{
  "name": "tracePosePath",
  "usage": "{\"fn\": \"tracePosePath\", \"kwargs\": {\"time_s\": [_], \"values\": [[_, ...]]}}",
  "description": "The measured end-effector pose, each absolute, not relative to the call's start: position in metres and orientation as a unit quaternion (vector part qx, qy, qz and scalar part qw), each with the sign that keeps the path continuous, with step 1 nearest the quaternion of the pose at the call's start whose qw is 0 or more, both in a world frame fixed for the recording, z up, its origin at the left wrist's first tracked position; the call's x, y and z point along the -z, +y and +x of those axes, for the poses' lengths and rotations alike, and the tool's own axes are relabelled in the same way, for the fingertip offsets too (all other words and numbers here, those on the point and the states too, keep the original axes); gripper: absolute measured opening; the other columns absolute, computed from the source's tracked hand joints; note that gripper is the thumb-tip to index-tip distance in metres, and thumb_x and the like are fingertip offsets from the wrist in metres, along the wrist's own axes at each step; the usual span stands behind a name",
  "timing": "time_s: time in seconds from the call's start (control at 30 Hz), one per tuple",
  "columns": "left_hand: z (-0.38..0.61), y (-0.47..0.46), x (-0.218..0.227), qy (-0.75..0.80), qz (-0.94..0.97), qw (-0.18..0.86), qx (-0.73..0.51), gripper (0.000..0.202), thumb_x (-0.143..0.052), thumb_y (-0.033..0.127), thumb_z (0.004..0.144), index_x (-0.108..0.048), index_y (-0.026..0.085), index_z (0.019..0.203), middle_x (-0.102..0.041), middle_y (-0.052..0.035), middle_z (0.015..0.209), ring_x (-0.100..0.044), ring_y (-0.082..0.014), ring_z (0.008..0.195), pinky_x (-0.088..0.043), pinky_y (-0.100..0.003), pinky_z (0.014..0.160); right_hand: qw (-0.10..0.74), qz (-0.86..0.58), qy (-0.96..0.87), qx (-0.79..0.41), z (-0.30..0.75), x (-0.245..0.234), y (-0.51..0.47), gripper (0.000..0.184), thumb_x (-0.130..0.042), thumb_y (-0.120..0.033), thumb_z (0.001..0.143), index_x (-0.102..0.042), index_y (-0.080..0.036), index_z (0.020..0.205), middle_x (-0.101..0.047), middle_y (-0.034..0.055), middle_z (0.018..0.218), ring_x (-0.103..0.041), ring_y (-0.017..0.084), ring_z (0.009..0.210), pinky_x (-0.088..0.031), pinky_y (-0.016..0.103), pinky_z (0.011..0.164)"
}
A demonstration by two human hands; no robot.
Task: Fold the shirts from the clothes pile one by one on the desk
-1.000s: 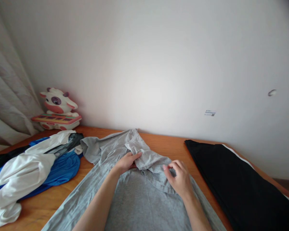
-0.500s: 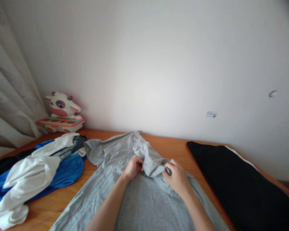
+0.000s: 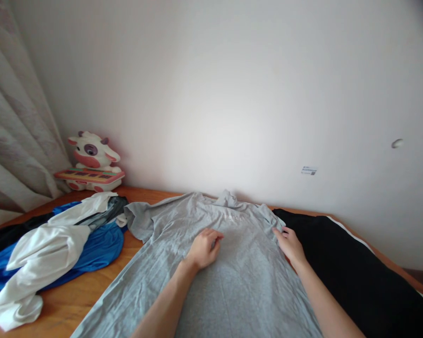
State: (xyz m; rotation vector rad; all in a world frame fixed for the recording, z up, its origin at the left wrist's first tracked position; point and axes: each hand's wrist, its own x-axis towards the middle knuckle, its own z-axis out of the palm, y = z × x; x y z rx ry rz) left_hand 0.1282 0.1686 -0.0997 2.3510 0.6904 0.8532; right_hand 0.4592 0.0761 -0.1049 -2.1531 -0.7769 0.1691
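A grey short-sleeved T-shirt (image 3: 232,277) lies spread out, its collar end toward the wall and its left sleeve rumpled. Over the middle of its chest is my left hand (image 3: 205,246), with fingers loosely bent, thumb apart and nothing held. My right hand (image 3: 292,245) pinches the shirt's edge at the right sleeve, beside the black garment. Cloth at the collar is bunched up against the wall. Small pale print shows across the upper chest.
On the left lies a heap of clothes with a white garment (image 3: 49,249) over a blue one (image 3: 105,249). A cow-shaped toy keyboard (image 3: 91,162) stands behind it on the wooden surface (image 3: 70,305). Folded black clothing (image 3: 345,263) lies at right; a curtain (image 3: 17,117) hangs at left.
The folded-over right shoulder and sleeve of the T-shirt has been laid out to the right. My right hand moved right with it; my left hand let go of the cloth.
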Motion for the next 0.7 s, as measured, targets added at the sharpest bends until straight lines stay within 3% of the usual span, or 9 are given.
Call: {"fn": "tracePosePath", "kwargs": {"time_s": [0.1, 0.23, 0.33, 0.4, 0.47, 0.53, 0.63, 0.7], "values": [[0.131, 0.167, 0.102, 0.24, 0.911, 0.215, -0.257, 0.035, -0.051, 0.015, 0.085, -0.071, 0.02, 0.113, -0.073, -0.0109, 0.112, -0.064, -0.0285, 0.107, -0.047, -0.043, 0.097, 0.354, -0.886, -0.292, -0.06, 0.455, 0.124, 0.075, 0.083, -0.068, -0.066, 0.067, -0.06, -0.007, 0.125, -0.067, 0.0309, 0.121, -0.065, 0.043, 0.115, -0.051, 0.05, 0.097], [0.132, 0.163, 0.102, 0.232, 0.93, 0.185, -0.216, 0.038, -0.057, 0.028, 0.089, -0.067, 0.02, 0.125, -0.067, -0.0122, 0.132, -0.058, -0.0315, 0.122, -0.042, -0.049, 0.106, 0.309, -0.915, -0.251, -0.061, 0.469, 0.125, 0.086, 0.103, -0.057, -0.081, 0.071, -0.052, 0.003, 0.132, -0.067, 0.0374, 0.115, -0.067, 0.045, 0.111, -0.054, 0.05, 0.086], [0.132, 0.161, 0.101, 0.23, 0.936, 0.178, -0.2, 0.039, -0.058, 0.033, 0.09, -0.067, 0.02, 0.126, -0.065, -0.0132, 0.137, -0.056, -0.0324, 0.128, -0.04, -0.05, 0.11, 0.287, -0.919, -0.26, -0.068, 0.488, 0.117, 0.096, 0.086, -0.062, -0.074, 0.072, -0.063, -0.004, 0.121, -0.073, 0.0298, 0.102, -0.071, 0.042, 0.102, -0.055, 0.047, 0.08], [0.132, 0.161, 0.101, 0.232, 0.936, 0.177, -0.197, 0.039, -0.058, 0.034, 0.091, -0.067, 0.02, 0.125, -0.064, -0.0132, 0.138, -0.056, -0.0322, 0.128, -0.041, -0.05, 0.11, 0.282, -0.914, -0.286, -0.053, 0.498, 0.113, 0.103, 0.073, -0.07, -0.063, 0.07, -0.066, -0.009, 0.119, -0.072, 0.0283, 0.11, -0.069, 0.041, 0.108, -0.054, 0.047, 0.086], [0.133, 0.161, 0.101, 0.234, 0.935, 0.177, -0.198, 0.038, -0.059, 0.034, 0.09, -0.068, 0.02, 0.124, -0.065, -0.0128, 0.137, -0.057, -0.032, 0.128, -0.041, -0.05, 0.109, 0.287, -0.905, -0.313, -0.027, 0.503, 0.11, 0.112, 0.074, -0.075, -0.054, 0.068, -0.063, -0.009, 0.125, -0.066, 0.029, 0.125, -0.064, 0.041, 0.118, -0.05, 0.047, 0.094], [0.133, 0.162, 0.1, 0.236, 0.934, 0.178, -0.198, 0.037, -0.059, 0.034, 0.09, -0.069, 0.021, 0.123, -0.065, -0.0124, 0.136, -0.057, -0.0317, 0.128, -0.042, -0.05, 0.109, 0.296, -0.893, -0.339, -0.015, 0.506, 0.108, 0.119, 0.069, -0.077, -0.049, 0.066, -0.065, -0.012, 0.122, -0.067, 0.0254, 0.125, -0.063, 0.039, 0.119, -0.05, 0.044, 0.095], [0.135, 0.162, 0.1, 0.245, 0.932, 0.179, -0.198, 0.036, -0.06, 0.033, 0.089, -0.069, 0.021, 0.122, -0.066, -0.012, 0.135, -0.057, -0.0313, 0.127, -0.042, -0.049, 0.108, 0.32, -0.869, -0.378, -0.013, 0.51, 0.104, 0.122, 0.036, -0.07, -0.044, 0.073, -0.072, -0.022, 0.101, -0.076, 0.0119, 0.106, -0.07, 0.03, 0.105, -0.052, 0.037, 0.09], [0.135, 0.162, 0.1, 0.247, 0.932, 0.179, -0.198, 0.036, -0.06, 0.033, 0.089, -0.07, 0.021, 0.121, -0.067, -0.0116, 0.135, -0.058, -0.0311, 0.126, -0.042, -0.049, 0.108, 0.344, -0.857, -0.384, 0.008, 0.515, 0.103, 0.116, 0.028, -0.06, -0.043, 0.082, -0.071, -0.025, 0.1, -0.076, 0.0074, 0.108, -0.069, 0.025, 0.105, -0.05, 0.032, 0.091]]}}
